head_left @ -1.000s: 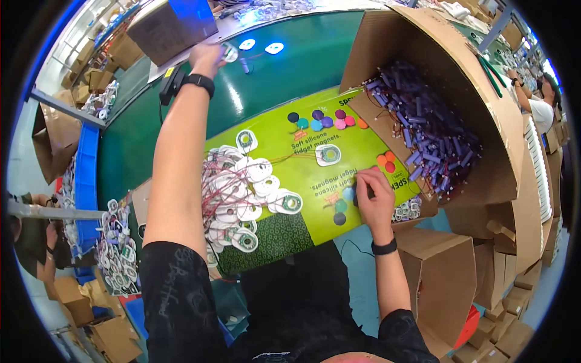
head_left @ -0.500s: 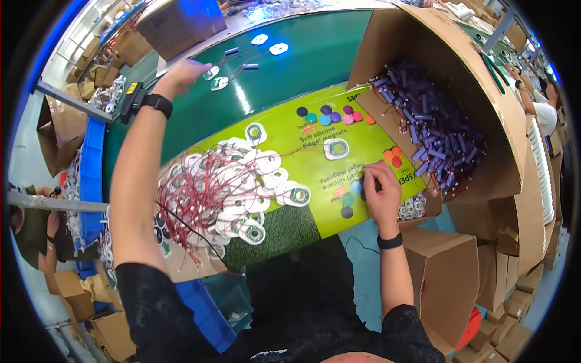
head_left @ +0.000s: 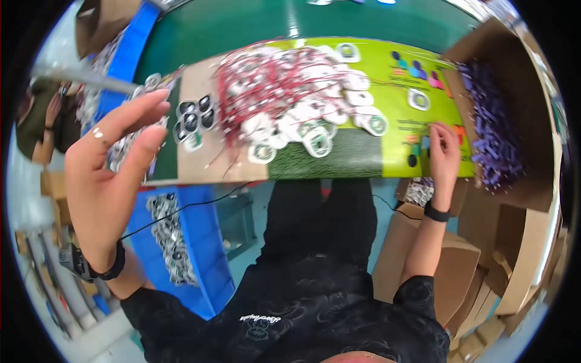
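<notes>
Left grip now away from green worktop

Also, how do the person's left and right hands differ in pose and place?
The left hand has thumb and fingertips apart; the right hand has bent fingers. The left hand is left of the wired white discs; the right hand is over the lime-green sheet. The left hand looks larger in view than the right hand. Both wear dark wristbands.

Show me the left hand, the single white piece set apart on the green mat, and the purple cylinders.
Left hand [head_left: 100,199]: head view, middle of the hand.
White piece [head_left: 418,99]: head view, its centre.
Purple cylinders [head_left: 493,136]: head view, middle of the heap.
</notes>
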Demonstrator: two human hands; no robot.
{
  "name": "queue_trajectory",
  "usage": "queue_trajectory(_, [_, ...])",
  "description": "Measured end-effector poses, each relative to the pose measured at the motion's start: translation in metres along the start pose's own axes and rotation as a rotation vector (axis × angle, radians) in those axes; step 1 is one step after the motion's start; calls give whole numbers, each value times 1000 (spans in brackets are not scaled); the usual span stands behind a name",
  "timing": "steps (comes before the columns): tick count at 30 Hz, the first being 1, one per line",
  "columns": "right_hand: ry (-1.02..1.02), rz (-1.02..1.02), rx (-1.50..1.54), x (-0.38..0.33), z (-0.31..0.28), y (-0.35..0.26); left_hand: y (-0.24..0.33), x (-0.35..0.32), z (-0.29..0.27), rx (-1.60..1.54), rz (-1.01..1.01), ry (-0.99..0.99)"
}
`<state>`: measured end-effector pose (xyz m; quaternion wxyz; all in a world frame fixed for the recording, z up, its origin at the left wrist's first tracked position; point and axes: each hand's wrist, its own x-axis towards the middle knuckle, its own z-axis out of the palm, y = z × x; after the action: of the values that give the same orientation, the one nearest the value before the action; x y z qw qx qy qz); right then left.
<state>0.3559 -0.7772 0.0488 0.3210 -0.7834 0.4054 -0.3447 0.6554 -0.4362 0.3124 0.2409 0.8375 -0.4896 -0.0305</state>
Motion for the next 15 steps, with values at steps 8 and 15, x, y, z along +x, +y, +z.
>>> queue_trajectory(8, [-102, -290, 59, -27, 67, -86, -178, -84, 79, -93, -501, 266])
queue_trajectory(15, [-46, -162, 175, -32, 80, -45, -212, -81, 174, 187, -417, 340])
